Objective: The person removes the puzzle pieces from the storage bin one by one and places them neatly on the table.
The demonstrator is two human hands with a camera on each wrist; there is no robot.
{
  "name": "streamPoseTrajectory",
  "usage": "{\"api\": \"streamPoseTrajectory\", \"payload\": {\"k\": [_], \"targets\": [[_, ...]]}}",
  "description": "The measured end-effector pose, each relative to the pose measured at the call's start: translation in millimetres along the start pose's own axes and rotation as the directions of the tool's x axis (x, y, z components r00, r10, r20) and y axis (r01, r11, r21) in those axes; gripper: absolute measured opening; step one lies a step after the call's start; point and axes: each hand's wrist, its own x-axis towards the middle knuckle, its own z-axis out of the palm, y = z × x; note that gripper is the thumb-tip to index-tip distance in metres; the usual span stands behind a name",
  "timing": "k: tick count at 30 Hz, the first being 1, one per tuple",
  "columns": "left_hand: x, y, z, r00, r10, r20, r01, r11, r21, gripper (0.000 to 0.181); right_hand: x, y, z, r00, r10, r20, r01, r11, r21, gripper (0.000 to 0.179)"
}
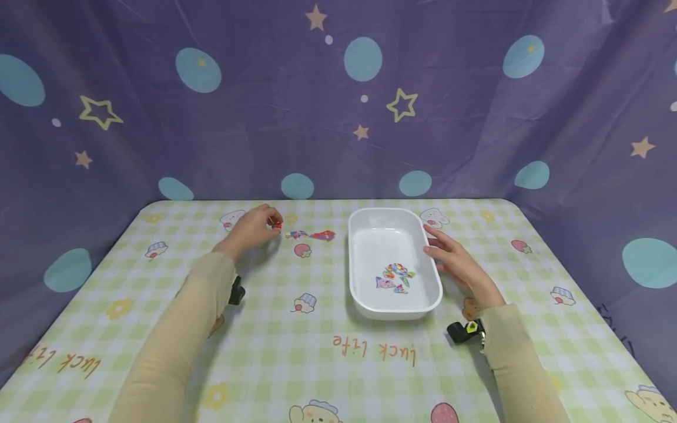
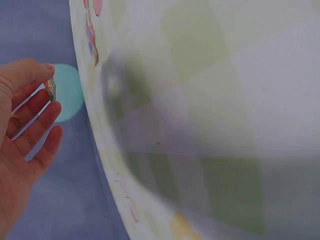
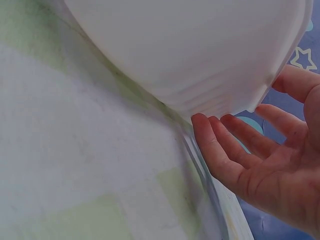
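In the head view, my left hand (image 1: 255, 228), over the back left of the table, pinches a small bright flat piece (image 1: 277, 225) between thumb and fingertips. The left wrist view shows this multicoloured piece (image 2: 50, 90) edge-on, mostly hidden by the thumb. Just right of that hand, a row of similar colourful pieces (image 1: 324, 235) lies on the tablecloth. A white rectangular tray (image 1: 365, 302) stands right of centre, with several small patterned pieces (image 1: 395, 277) inside, one pink and fish-like. My right hand (image 1: 455, 258) rests its extended fingertips against the tray's right side.
A green-and-white checked tablecloth (image 1: 275, 364) with printed cupcakes and strawberries covers the table. Behind its far edge hangs a purple curtain (image 1: 275, 117) with stars and dots. Black wrist devices sit by the left cuff (image 1: 236, 291) and the right cuff (image 1: 465, 331).
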Motion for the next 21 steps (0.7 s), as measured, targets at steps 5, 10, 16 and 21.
{"api": "streamPoseTrajectory", "payload": {"k": [5, 10, 16, 21], "targets": [[0.1, -8.4, 3.4, 0.998, -0.063, 0.029, 0.064, 0.998, -0.020, 0.022, 0.1, -0.6, 0.8, 1.000, 0.002, -0.004, -0.002, 1.000, 0.000, 0.067], [1.6, -12.2, 9.5, 0.994, -0.102, 0.040, 0.102, 0.995, -0.003, 0.019, 0.8, 0.4, -0.4, 1.000, 0.000, 0.000, 0.000, 1.000, -0.002, 0.067], [4.2, -13.8, 17.6, 0.993, -0.105, 0.057, 0.105, 0.994, 0.011, 0.016, 1.1, 1.1, -1.2, 1.000, 0.002, 0.007, -0.002, 1.000, -0.003, 0.068], [9.0, -13.4, 23.5, 0.991, -0.115, 0.073, 0.114, 0.993, 0.025, 0.016, 1.3, 0.7, -0.7, 1.000, 0.005, 0.005, -0.005, 1.000, 0.002, 0.068]]}}
